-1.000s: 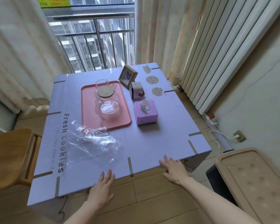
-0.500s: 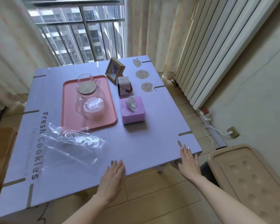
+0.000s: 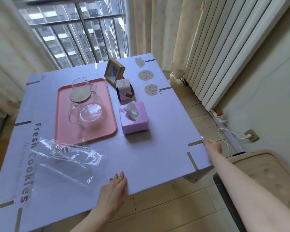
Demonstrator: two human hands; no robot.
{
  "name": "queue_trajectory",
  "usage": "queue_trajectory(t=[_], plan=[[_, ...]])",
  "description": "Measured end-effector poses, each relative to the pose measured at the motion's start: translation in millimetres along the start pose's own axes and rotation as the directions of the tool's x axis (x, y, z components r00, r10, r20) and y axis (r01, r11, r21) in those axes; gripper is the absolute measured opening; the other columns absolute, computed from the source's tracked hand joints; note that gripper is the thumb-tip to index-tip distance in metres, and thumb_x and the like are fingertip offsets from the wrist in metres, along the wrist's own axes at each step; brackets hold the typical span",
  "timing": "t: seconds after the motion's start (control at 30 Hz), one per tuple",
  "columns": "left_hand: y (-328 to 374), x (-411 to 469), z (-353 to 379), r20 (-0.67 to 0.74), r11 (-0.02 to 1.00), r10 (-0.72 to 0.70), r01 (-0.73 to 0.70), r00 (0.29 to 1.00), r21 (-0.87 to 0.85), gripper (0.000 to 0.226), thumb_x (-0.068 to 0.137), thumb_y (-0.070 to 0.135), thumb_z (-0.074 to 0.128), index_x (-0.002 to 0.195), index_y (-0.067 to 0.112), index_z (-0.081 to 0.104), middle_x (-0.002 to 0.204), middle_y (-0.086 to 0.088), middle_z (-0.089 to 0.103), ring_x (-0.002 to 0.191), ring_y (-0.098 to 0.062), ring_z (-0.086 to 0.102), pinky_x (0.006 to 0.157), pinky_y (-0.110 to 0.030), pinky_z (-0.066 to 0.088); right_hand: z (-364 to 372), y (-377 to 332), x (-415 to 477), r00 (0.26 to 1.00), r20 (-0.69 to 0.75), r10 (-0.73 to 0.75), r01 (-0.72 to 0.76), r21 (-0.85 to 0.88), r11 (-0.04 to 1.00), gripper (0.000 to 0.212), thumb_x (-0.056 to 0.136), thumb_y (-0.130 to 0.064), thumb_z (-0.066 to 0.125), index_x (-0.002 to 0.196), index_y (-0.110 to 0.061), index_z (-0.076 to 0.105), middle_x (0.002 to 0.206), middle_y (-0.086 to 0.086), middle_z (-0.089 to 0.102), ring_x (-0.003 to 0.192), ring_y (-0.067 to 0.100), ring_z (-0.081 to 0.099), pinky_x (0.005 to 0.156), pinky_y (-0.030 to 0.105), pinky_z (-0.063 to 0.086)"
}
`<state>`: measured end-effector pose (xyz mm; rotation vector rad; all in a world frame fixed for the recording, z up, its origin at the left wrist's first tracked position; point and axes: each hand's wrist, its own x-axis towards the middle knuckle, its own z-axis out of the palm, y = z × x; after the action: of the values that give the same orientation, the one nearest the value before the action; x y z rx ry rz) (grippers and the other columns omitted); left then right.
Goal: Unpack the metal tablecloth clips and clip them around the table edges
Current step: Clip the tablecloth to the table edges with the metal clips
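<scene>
The right hand (image 3: 212,145) has slid off the near edge and round the near right corner since half a second ago; now it sits on the right-hand edge of the worktop (image 3: 166,148), fingers curled over the lilac tablecloth (image 3: 94,195) right at the end of a metal clip (image 3: 194,143). Whether it pinches that clip or only presses the edge, I cannot tell. The left hand (image 3: 113,191) has barely shifted along the near edge: fingers together and flat, palm down on the cloth, covering most of another clip there. More clips show as grey strips around the edges, one (image 3: 192,161) just near-side of the right hand, others along the left and far sides. The empty clear plastic bag (image 3: 67,158) lies where it was, touching the near rim of the pink tray (image 3: 60,131). The glass jug (image 3: 84,104) stands on that tray, the pink tissue box (image 3: 134,118) just right of it.
</scene>
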<state>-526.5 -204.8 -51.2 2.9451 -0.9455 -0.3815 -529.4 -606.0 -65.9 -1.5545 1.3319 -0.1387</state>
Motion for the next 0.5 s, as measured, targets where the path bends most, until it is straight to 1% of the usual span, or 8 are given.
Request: queue_trajectory(t=[0.07, 0.13, 0.2, 0.23, 0.3, 0.37, 0.43, 0.5], plan=[[0, 5, -2, -0.033, 0.999, 0.038, -0.037, 0.999, 0.017, 0.03, 0.073, 0.023, 0.035, 0.069, 0.017, 0.064, 0.083, 0.002, 0.068, 0.061, -0.017, 0.066, 0.031, -0.025, 0.038, 0, 1, 9, 0.998, 0.032, 0.05, -0.052, 0.066, 0.997, 0.029, 0.084, -0.026, 0.069, 0.101, -0.002, 0.067, 0.097, 0.014, 0.068, 0.086, 0.025, 0.062, 0.082, 0.034, 0.05], [6, 12, -8, -0.073, 0.997, 0.07, -0.071, 0.995, -0.009, 0.025, 0.073, 0.021, 0.037, 0.073, 0.015, 0.061, 0.072, 0.001, 0.065, 0.063, -0.02, 0.066, 0.037, -0.028, 0.044, -2, 4, 18, 0.993, 0.073, 0.092, -0.099, 0.106, 0.989, 0.034, 0.08, -0.027, 0.074, 0.103, -0.003, 0.067, 0.099, 0.014, 0.069, 0.091, 0.03, 0.066, 0.089, 0.041, 0.053], [13, 24, -10, -0.131, 0.992, 0.122, -0.122, 0.984, 0.011, 0.033, 0.073, 0.024, 0.045, 0.101, 0.011, 0.058, 0.092, -0.003, 0.072, 0.085, -0.024, 0.07, 0.057, -0.032, 0.056, -3, 9, 25, 0.987, 0.112, 0.116, -0.129, 0.119, 0.984, 0.025, 0.077, -0.026, 0.076, 0.089, -0.006, 0.069, 0.095, 0.015, 0.07, 0.091, 0.031, 0.067, 0.09, 0.048, 0.053], [18, 31, -11, -0.124, 0.989, 0.146, -0.145, 0.981, 0.023, 0.044, 0.071, 0.028, 0.058, 0.111, 0.009, 0.055, 0.107, -0.006, 0.07, 0.097, -0.026, 0.068, 0.068, -0.036, 0.057, -3, 11, 28, 0.986, 0.115, 0.122, -0.136, 0.121, 0.983, 0.021, 0.076, -0.026, 0.078, 0.081, -0.008, 0.068, 0.092, 0.015, 0.071, 0.089, 0.031, 0.067, 0.089, 0.049, 0.053], [29, 45, -9, -0.038, 0.985, 0.17, -0.169, 0.985, 0.026, 0.082, 0.054, 0.047, 0.082, 0.12, 0.008, 0.053, 0.122, -0.01, 0.063, 0.109, -0.027, 0.063, 0.079, -0.04, 0.055, -4, 13, 30, 0.986, 0.104, 0.127, -0.139, 0.113, 0.984, 0.024, 0.073, -0.027, 0.08, 0.072, -0.007, 0.067, 0.087, 0.016, 0.071, 0.081, 0.029, 0.067, 0.084, 0.046, 0.056], [42, 54, -10, 0.06, 0.984, 0.173, -0.175, 0.983, 0.023, 0.1, 0.042, 0.062, 0.082, 0.121, 0.007, 0.055, 0.126, -0.012, 0.06, 0.111, -0.028, 0.061, 0.081, -0.039, 0.053, -4, 11, 30, 0.988, 0.087, 0.131, -0.14, 0.11, 0.984, 0.03, 0.072, -0.029, 0.08, 0.074, -0.002, 0.066, 0.086, 0.017, 0.071, 0.073, 0.026, 0.064, 0.076, 0.041, 0.055], [54, 60, -11, 0.145, 0.984, 0.164, -0.172, 0.976, 0.039, 0.104, 0.037, 0.069, 0.079, 0.118, 0.006, 0.061, 0.126, -0.014, 0.06, 0.11, -0.03, 0.061, 0.079, -0.039, 0.054, -4, 9, 26, 0.989, 0.086, 0.119, -0.129, 0.125, 0.984, 0.03, 0.074, -0.029, 0.079, 0.08, -0.001, 0.068, 0.083, 0.013, 0.071, 0.073, 0.026, 0.063, 0.074, 0.039, 0.054], [62, 62, -11, 0.199, 0.986, 0.137, -0.154, 0.97, 0.069, 0.106, 0.027, 0.071, 0.079, 0.11, 0.005, 0.068, 0.12, -0.015, 0.064, 0.104, -0.032, 0.064, 0.072, -0.04, 0.057, -4, 7, 18, 0.993, 0.078, 0.087, -0.096, 0.121, 0.988, 0.022, 0.079, -0.027, 0.075, 0.074, -0.008, 0.066, 0.079, 0.01, 0.069, 0.073, 0.026, 0.061, 0.071, 0.036, 0.052]])
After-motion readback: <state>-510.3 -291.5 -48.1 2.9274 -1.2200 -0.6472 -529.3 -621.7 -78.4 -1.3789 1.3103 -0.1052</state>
